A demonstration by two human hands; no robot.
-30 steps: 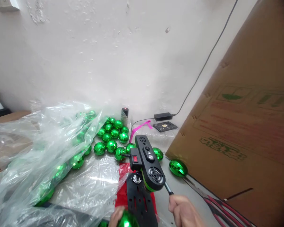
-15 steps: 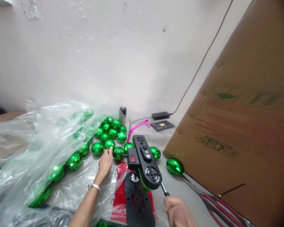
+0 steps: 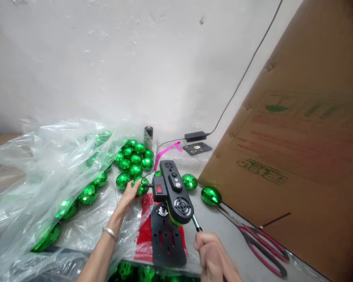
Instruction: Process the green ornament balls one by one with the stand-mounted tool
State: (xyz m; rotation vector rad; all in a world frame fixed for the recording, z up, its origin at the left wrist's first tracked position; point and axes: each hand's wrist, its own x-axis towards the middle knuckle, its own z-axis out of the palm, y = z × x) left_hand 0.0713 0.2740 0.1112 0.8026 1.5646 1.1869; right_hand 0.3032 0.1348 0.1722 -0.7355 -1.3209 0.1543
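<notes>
My left hand (image 3: pixel 132 190) is closed on a shiny green faceted ball (image 3: pixel 141 186), just left of a black device (image 3: pixel 178 194) with a red switch and round vents. The device stands on a slotted black plate (image 3: pixel 168 250). Low at the right, my right hand (image 3: pixel 208 248) is wrapped round the end of a metal rod (image 3: pixel 196 222) that sticks out of the device. More green balls (image 3: pixel 135 159) lie in a cluster behind my left hand, and others run down to the left, partly under clear plastic.
A cardboard box (image 3: pixel 312 156) rises on the right, with red-handled scissors (image 3: pixel 264 250) beside it. Clear plastic sheeting (image 3: pixel 26 188) covers the left. Near the wall are a black can (image 3: pixel 148 135), power adapter (image 3: pixel 195 136), phone (image 3: pixel 197 148) and pink ribbon (image 3: pixel 167 149).
The whole view has shifted slightly. My left hand has moved right, from one green ball to the one beside the device. My right hand stays on the rod.
</notes>
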